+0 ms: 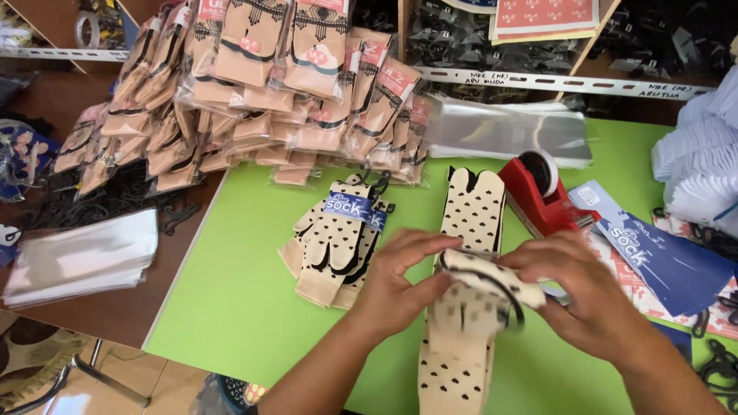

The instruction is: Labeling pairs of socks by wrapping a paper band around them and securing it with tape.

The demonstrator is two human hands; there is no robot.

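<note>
From the head camera we look down at a bright green table (254, 307). Our left hand (400, 280) and our right hand (588, 296) meet in the middle, close to us. Both hands pinch a folded beige sock with small dark dots (484, 280). The left fingers curl over its left end. The right fingers hold its right end. A dark edge runs along the fold of the sock.

This sock sits on top of a long flat pile of the same dotted socks (461, 338). The pile lies on the green table and runs from near us up toward the red tape holder (542, 196). The toe ends of the pile (473, 200) show past our hands.

Just left of our hands lies a bundle of dotted socks with a blue paper band (338, 238) around it. Black hooks (373, 184) stick out at its top.

Farther back, a big heap of bagged socks (254, 92) leans across the table edge. Beside it lies a stack of clear plastic bags (507, 131). On the right we see blue paper cards (669, 257) and a white stack (703, 154) at the picture's edge. On the left, on a brown table (115, 315), lies another stack of clear bags (81, 253), with a tangle of black hooks (100, 200) just behind it.
</note>
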